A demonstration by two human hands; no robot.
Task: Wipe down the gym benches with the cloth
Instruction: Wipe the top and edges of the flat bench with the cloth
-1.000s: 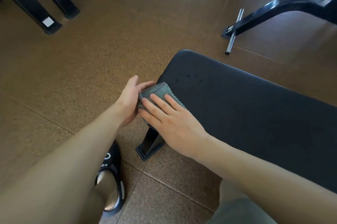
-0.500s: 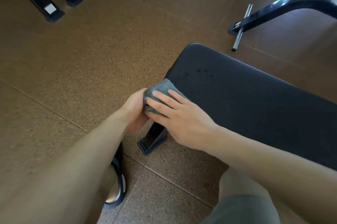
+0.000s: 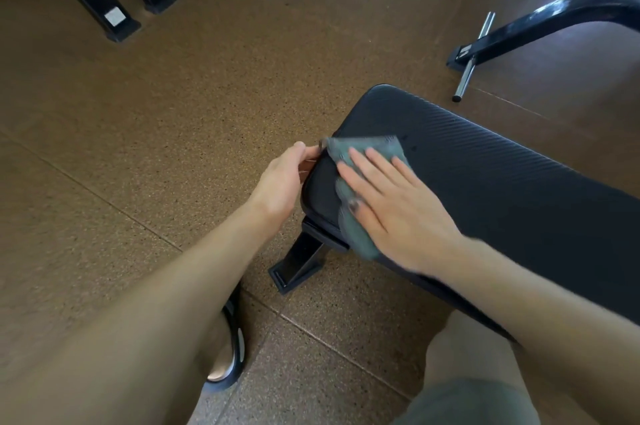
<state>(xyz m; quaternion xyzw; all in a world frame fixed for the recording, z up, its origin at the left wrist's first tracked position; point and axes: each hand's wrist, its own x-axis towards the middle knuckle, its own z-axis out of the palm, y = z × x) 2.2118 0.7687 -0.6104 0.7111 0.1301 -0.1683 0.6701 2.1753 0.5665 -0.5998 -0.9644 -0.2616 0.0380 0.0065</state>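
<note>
A black padded gym bench [image 3: 502,182] runs from the centre toward the right edge, on a black metal leg [image 3: 299,262]. A grey-green cloth [image 3: 349,217] lies spread over the bench's left end and hangs over its near edge. My right hand [image 3: 391,210] lies flat on the cloth with straight fingers, pressing it to the pad. My left hand [image 3: 284,182] is at the bench's left end, its fingertips pinching the cloth's far left corner [image 3: 329,144].
The floor [image 3: 173,147] is brown speckled rubber tile. Two black frame legs [image 3: 114,9] stand at the top left. A black curved frame [image 3: 540,23] with a chrome peg [image 3: 472,57] lies at the top right. My left foot in a black sandal [image 3: 232,355] is beside the bench leg.
The cloth was bunched at the bench's left edge between both hands; now it is spread out on the pad, my right hand flat on it and my left hand drawing out its corner.
</note>
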